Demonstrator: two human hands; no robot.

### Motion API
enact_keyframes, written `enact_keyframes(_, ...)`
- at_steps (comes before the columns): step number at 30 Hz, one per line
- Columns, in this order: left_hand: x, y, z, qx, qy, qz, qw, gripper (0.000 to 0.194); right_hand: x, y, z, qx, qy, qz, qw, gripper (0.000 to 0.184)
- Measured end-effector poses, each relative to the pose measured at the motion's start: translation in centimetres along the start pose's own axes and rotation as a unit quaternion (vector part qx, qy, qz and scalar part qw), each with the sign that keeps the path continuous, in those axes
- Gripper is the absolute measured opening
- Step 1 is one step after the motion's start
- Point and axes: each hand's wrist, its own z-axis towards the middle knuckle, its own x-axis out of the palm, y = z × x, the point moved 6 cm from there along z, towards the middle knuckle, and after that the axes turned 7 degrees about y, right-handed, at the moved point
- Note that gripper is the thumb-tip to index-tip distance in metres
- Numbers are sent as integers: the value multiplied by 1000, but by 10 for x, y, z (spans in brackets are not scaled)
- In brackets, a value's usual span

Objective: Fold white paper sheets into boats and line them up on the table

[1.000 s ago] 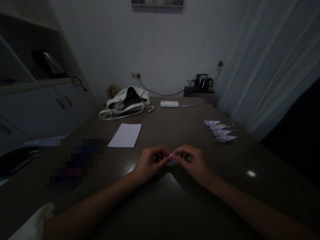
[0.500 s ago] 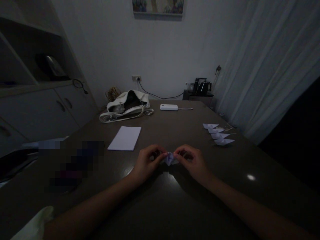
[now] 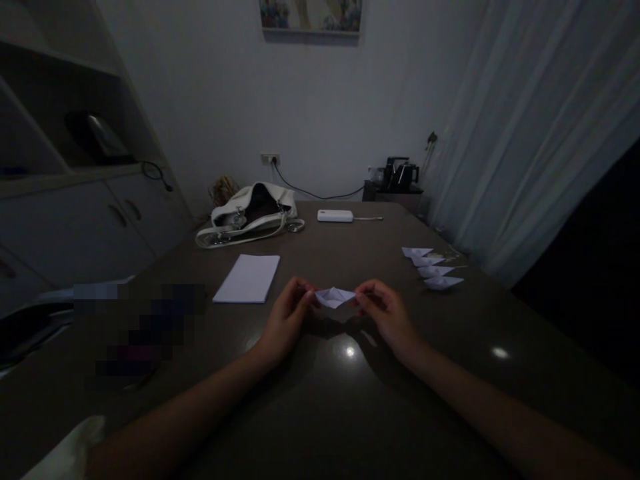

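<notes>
A white folded paper boat (image 3: 334,298) is held just above the dark table, stretched lengthwise between my two hands. My left hand (image 3: 290,313) pinches its left tip between thumb and fingers. The right tip is gripped the same way by my right hand (image 3: 384,310). Both hands cast shadows on the table below. To the right, several finished paper boats (image 3: 443,283) stand in a slanting row. Left of my hands lies a stack of white paper (image 3: 247,279).
A white handbag (image 3: 250,213) rests at the table's far left, with a white power bank (image 3: 335,216) and short cable to its right. A blurred dark patch (image 3: 150,333) covers something at the near left. A kettle (image 3: 405,175) stands on a low cabinet behind the table.
The paper was a small, compact fold between my fingertips. Now it is pulled out into a long boat shape, and my hands are slightly farther apart and higher.
</notes>
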Motion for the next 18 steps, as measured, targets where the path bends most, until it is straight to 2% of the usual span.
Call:
enact_keyframes(10,-3,14,-1,-51,-24,-55,997,25,2,1,-2,8,-17,24,1000,21)
enact_keyframes(18,3,20,-5,-87,-85,-182,976,29,8,2,-8,11,-75,41,996,17)
